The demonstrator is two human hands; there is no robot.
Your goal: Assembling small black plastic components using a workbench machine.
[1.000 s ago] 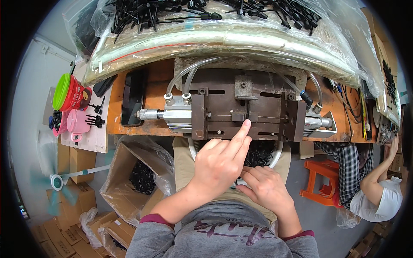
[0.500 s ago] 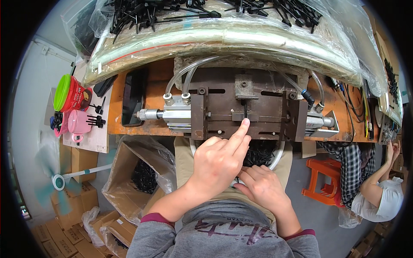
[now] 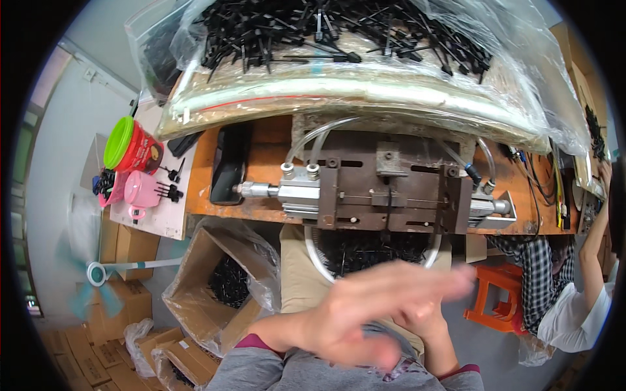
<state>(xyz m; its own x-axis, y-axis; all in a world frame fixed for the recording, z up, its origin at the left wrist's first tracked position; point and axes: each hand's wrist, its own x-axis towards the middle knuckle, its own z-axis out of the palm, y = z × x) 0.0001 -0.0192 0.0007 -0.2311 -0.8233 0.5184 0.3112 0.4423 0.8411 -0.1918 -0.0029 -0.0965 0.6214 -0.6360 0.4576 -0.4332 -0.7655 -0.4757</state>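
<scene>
The left hand [image 3: 365, 306] is seen blurred, fingers spread open, above the right hand [image 3: 417, 319], whose grip cannot be told. The press [image 3: 385, 179] lies on the desk [image 3: 261, 163] beyond both hands, untouched.

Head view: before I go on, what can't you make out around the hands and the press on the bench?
- Left hand: smeared by motion blur, so its grip cannot be read.
- Right hand: mostly hidden behind the left hand.
- Round bowl of black parts: its lower half is covered by the hands.
- Metal press: any part in its slot is too small to tell.
- Person at the right: cut off by the picture's rim.
</scene>
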